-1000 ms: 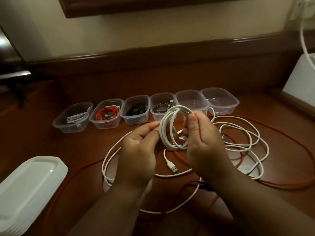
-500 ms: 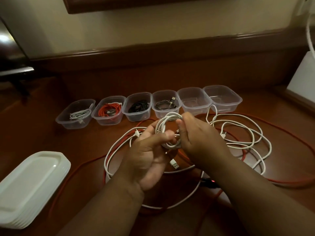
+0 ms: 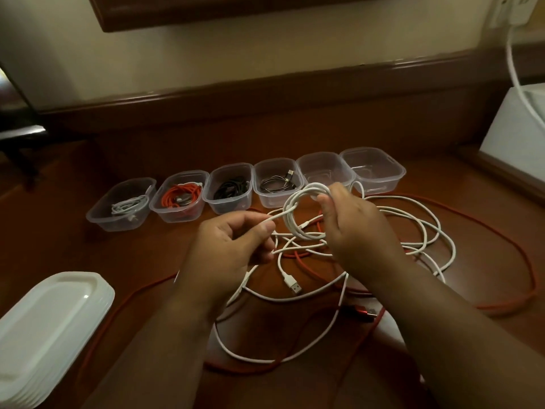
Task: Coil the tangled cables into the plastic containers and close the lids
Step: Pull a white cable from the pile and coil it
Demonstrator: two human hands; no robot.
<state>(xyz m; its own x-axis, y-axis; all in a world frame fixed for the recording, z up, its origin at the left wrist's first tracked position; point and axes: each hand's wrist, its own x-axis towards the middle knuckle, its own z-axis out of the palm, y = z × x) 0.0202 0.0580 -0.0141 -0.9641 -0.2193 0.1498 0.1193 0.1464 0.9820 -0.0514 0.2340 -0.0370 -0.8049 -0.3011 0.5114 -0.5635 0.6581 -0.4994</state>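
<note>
My right hand grips a small coil of white cable held above the table. My left hand pinches a loose strand of the same white cable, leading into the coil. More white cable and a long red cable lie tangled on the table under and around my hands. A row of several clear plastic containers stands behind: one with a white cable, one with a red cable, one with a black cable, one with a dark thin cable, and two empty ones.
A stack of white lids lies at the front left. A white box stands at the right with a white cord running up to a wall socket. The wooden table ends at a raised back ledge.
My hands have drawn apart: the left hand moved left, pulling a strand out from the coil, while the right hand keeps the coil, turned more upright.
</note>
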